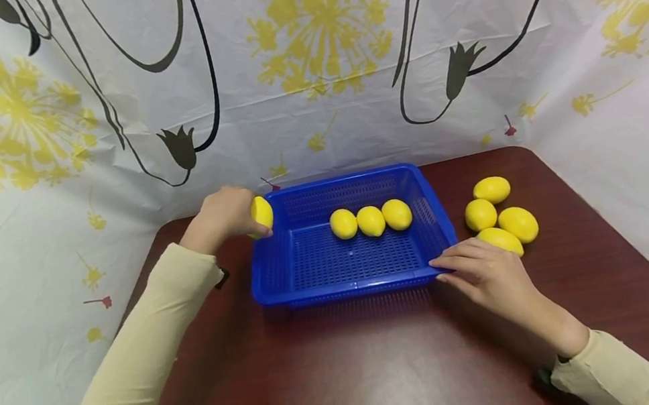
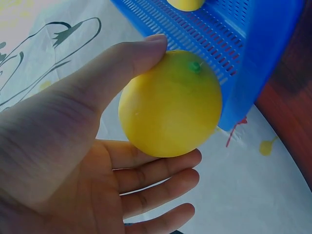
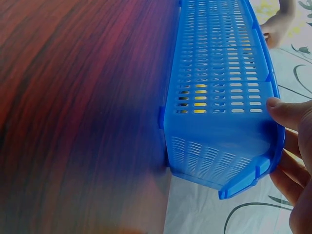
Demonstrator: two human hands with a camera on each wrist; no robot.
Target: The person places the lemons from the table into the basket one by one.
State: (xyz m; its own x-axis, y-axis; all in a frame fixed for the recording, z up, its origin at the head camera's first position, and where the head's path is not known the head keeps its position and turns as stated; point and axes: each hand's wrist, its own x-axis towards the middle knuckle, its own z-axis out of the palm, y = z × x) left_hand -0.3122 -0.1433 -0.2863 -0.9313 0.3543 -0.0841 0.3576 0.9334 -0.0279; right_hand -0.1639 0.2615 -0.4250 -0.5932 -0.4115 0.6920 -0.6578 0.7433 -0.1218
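Observation:
My left hand [image 1: 221, 216] holds a yellow lemon [image 1: 262, 214] by the left rim of a blue plastic basket [image 1: 335, 290]. In the left wrist view the thumb lies on top of the lemon [image 2: 170, 109], near its green stem end, with the fingers beneath. My right hand [image 1: 494, 276] grips the basket's near right corner. Seen from the right wrist, the thumb presses the outside of the basket wall [image 3: 219, 122] and the fingers go over the rim. Inside the basket, three lemons [image 1: 371, 221] sit in a row toward the back right.
Several more lemons [image 1: 493, 190] lie grouped on the dark red-brown table [image 1: 351, 368], right of the basket. A white sheet [image 1: 317, 142] printed with flowers hangs behind the table and along both sides.

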